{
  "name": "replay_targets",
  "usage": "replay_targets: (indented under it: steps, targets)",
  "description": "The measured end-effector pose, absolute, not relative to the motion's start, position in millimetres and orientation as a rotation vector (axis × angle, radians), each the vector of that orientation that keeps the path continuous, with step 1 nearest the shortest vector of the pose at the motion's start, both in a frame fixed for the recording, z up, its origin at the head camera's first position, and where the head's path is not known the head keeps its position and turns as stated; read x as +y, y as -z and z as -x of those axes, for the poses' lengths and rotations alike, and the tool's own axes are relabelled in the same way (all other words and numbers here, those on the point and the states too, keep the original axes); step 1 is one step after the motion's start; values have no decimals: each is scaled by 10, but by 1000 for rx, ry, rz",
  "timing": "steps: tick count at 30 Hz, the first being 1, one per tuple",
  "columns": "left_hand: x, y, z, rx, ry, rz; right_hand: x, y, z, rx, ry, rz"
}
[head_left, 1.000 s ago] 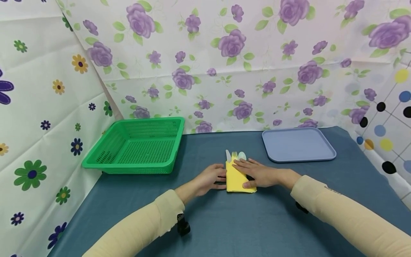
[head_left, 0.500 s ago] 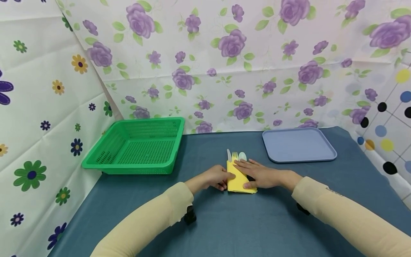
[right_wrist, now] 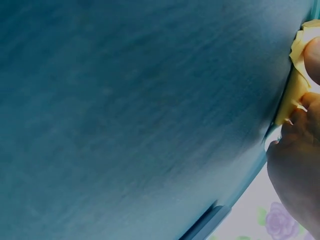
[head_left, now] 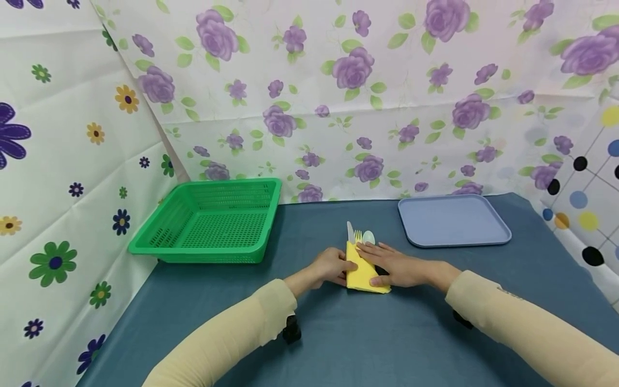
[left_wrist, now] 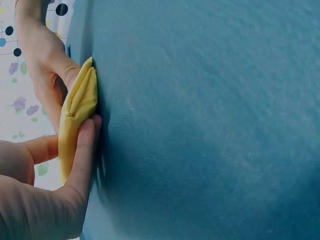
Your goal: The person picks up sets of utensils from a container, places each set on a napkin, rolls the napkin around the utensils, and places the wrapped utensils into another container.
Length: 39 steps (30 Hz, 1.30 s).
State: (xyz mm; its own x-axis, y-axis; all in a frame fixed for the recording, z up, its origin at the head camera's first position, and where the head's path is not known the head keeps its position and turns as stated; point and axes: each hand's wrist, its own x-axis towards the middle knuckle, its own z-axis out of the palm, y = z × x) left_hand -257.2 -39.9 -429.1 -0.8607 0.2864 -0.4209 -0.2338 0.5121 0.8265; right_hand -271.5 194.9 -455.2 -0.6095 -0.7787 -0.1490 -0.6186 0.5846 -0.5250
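A folded yellow napkin (head_left: 358,277) lies on the table with a knife (head_left: 350,232), a yellow fork (head_left: 358,236) and a pale green spoon (head_left: 369,237) sticking out of its far end. At its left edge my left hand (head_left: 331,265) pinches it, thumb on top and fingers underneath. In the left wrist view this hand (left_wrist: 45,205) holds the napkin's (left_wrist: 82,100) layered edge slightly off the cloth. My right hand (head_left: 401,267) rests on the napkin from the right with fingers extended. The right wrist view shows only part of that hand (right_wrist: 297,165). The lower parts of the cutlery are hidden.
A green plastic basket (head_left: 203,250) stands at the back left. Farther right, a blue-grey tray (head_left: 454,219) lies near the back edge. Dark blue cloth (head_left: 367,338) covers the table, and a flowered sheet (head_left: 309,75) hangs behind it.
My left hand has moved in from beside the napkin and now pinches its left edge. The right hand has stayed flat on it. The whole view has shifted slightly.
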Motion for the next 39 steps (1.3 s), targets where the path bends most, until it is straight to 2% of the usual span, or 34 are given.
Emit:
replay_targets:
  steps: [27, 39]
  targets:
    - [-331, 4340, 2574, 2035, -1496, -161, 2016, 4576, 2673, 2453, 711, 1134]
    - [-305, 4372, 2546, 1803, -1780, -220, 1994, 4285, 2688, 2545, 635, 1189]
